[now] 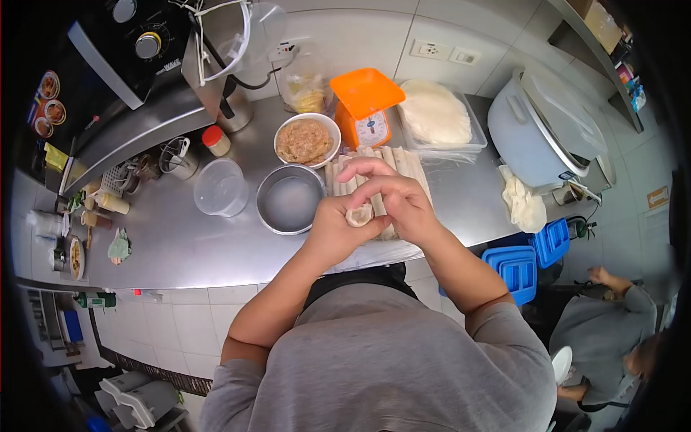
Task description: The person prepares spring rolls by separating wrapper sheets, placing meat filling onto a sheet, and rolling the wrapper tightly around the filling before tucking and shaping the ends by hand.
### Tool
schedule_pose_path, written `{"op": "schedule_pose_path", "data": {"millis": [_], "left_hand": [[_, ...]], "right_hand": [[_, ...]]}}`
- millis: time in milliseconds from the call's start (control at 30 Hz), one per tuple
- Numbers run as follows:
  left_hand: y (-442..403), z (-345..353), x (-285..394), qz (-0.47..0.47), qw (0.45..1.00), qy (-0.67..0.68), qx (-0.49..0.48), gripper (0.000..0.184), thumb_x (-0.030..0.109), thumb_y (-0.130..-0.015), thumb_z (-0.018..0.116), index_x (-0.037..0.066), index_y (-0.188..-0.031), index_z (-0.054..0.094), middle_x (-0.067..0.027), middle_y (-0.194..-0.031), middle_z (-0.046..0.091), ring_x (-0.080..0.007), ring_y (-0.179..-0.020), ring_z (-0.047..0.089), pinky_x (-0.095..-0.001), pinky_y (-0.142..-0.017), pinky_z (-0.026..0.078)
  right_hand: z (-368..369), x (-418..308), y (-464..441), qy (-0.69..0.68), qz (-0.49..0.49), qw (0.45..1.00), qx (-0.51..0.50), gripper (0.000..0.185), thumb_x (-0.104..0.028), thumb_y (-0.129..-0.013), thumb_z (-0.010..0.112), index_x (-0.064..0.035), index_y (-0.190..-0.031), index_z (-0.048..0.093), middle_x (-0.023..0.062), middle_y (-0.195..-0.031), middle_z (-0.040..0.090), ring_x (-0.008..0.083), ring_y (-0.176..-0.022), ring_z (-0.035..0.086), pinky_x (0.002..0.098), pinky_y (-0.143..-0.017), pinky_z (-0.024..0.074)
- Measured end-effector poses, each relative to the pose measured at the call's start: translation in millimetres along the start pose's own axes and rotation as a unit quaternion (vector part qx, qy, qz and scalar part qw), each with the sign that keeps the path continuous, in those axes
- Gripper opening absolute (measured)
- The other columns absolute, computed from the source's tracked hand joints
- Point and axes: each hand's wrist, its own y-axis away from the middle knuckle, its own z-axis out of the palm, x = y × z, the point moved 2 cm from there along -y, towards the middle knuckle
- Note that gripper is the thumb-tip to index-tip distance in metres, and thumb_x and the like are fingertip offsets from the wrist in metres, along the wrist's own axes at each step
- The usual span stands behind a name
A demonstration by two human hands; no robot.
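Metal pan point(291, 199), round, on the steel bench point(180, 252): holds a clear liquid, and serves as the reference point for all entries. White bowl point(305, 140), just beyond the pan: filled with pinkish minced meat, heaped in the middle. Clear tub point(220, 189), just left of the pan: round, see-through, standing on the bench. Jar point(216, 140), beyond the pan to the left: red lid on. Plastic bag point(306, 86), well beyond the pan: see-through, with something yellow inside. Orange scale point(371, 129), beyond the pan to the right: tray on top, dial facing forward. Clear box point(434, 111), farther right of the pan: stacked with pale, thin sheets. Large bin point(533, 129), far right of the pan: whitish, with a lid; contents hidden. Rolls point(409, 173), right of the pan: pale, laid side by side. Single roll point(358, 215), near the pan's right side, end showing: gripped by the left hand point(337, 223). Right hand point(403, 205), fingers bent over the left; whether it grips the roll too cannot be told.
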Motion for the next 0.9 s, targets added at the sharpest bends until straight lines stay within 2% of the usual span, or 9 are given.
{"op": "schedule_pose_path", "data": {"millis": [67, 167, 267, 367, 567, 667, 767, 867, 900], "left_hand": [[1, -6, 1, -0.013, 0.999, -0.012, -0.039, 0.016, 0.015, -0.08, 0.074, 0.005, -0.073, 0.063, 0.0028, -0.066, 0.061, -0.0041, -0.06, 0.054, -0.021, -0.053, 0.042], [-2, 11, 4, -0.085, 0.992, 0.057, -0.076, 0.019, 0.014, -0.08, 0.074, 0.005, -0.07, 0.061, 0.0027, -0.062, 0.058, -0.004, -0.056, 0.051, -0.0212, -0.049, 0.039], [-1, 8, -6, -0.043, 0.993, 0.091, -0.062, 0.019, 0.017, -0.078, 0.077, 0.004, -0.073, 0.064, 0.0036, -0.059, 0.054, -0.0029, -0.054, 0.048, -0.0212, -0.044, 0.036], [4, -7, -1, -0.072, 0.992, 0.087, -0.049, 0.019, 0.015, -0.079, 0.077, 0.004, -0.072, 0.064, 0.0048, -0.06, 0.054, -0.003, -0.054, 0.048, -0.021, -0.045, 0.036], [7, -9, 8, -0.026, 0.991, 0.128, -0.011, 0.009, 0.006, -0.081, 0.07, 0.002, -0.074, 0.064, -0.0007, -0.069, 0.062, -0.0053, -0.059, 0.055, -0.0216, -0.049, 0.041], [6, -6, 12, 0.006, 0.994, 0.112, -0.011, 0.008, 0.005, -0.08, 0.069, 0.001, -0.075, 0.065, -0.0011, -0.07, 0.062, -0.0068, -0.061, 0.057, -0.0213, -0.051, 0.043], [6, -10, 3, 0.028, 0.999, 0.033, -0.028, 0.005, 0.005, -0.081, 0.069, 0.002, -0.078, 0.068, 0.0008, -0.071, 0.064, -0.0056, -0.064, 0.055, -0.0229, -0.055, 0.044], [7, -4, 0, -0.005, 0.997, 0.066, -0.048, 0.005, 0.006, -0.08, 0.069, 0.002, -0.078, 0.069, -0.0001, -0.073, 0.065, -0.0055, -0.064, 0.056, -0.0236, -0.054, 0.045], [7, -4, 3, -0.021, 0.997, 0.071, -0.036, 0.005, 0.006, -0.079, 0.07, 0.002, -0.077, 0.068, -0.0002, -0.072, 0.064, -0.0055, -0.064, 0.056, -0.0238, -0.055, 0.045]], "right_hand": [[1, 2, -3, 0.019, -0.016, 1.0, -0.001, 0.053, -0.057, -0.093, 0.048, -0.0098, -0.084, 0.071, 0.0148, -0.122, 0.055, 0.0351, -0.122, 0.044, 0.0495, -0.108, 0.0248], [-17, -14, 0, 0.23, -0.087, 0.964, -0.099, 0.054, -0.055, -0.093, 0.048, -0.0059, -0.084, 0.069, 0.0167, -0.121, 0.055, 0.0319, -0.121, 0.045, 0.049, -0.107, 0.0269], [-9, -27, -5, 0.348, -0.135, 0.922, -0.105, 0.055, -0.054, -0.093, 0.049, -0.0038, -0.083, 0.069, 0.0173, -0.119, 0.056, 0.0304, -0.119, 0.046, 0.0483, -0.105, 0.0286], [-5, -14, 6, 0.171, -0.114, 0.973, 0.104, 0.027, -0.033, -0.079, 0.069, -0.0079, -0.088, 0.072, 0.0131, -0.116, 0.058, 0.0298, -0.115, 0.048, 0.0448, -0.103, 0.0326], [10, -7, 13, 0.263, -0.13, 0.955, 0.053, 0.037, -0.043, -0.078, 0.069, -0.0108, -0.096, 0.074, 0.0127, -0.12, 0.058, 0.0323, -0.115, 0.047, 0.0463, -0.102, 0.0331], [10, -15, 1, 0.309, -0.178, 0.934, -0.01, 0.034, -0.041, -0.077, 0.072, -0.0108, -0.091, 0.073, 0.0121, -0.119, 0.058, 0.0335, -0.115, 0.047, 0.0469, -0.102, 0.0325], [9, -18, -7, 0.384, -0.19, 0.901, -0.069, 0.042, -0.052, -0.083, 0.064, -0.0117, -0.09, 0.071, 0.0145, -0.118, 0.059, 0.0358, -0.115, 0.047, 0.0479, -0.099, 0.0344], [7, -17, -9, 0.388, -0.202, 0.893, -0.103, 0.038, -0.049, -0.077, 0.073, -0.0121, -0.086, 0.069, 0.0135, -0.119, 0.059, 0.0358, -0.117, 0.047, 0.0487, -0.099, 0.0353], [6, -19, -7, 0.365, -0.192, 0.908, -0.072, 0.037, -0.048, -0.076, 0.074, -0.0117, -0.084, 0.068, 0.013, -0.12, 0.059, 0.036, -0.117, 0.047, 0.0493, -0.099, 0.0353]]}}
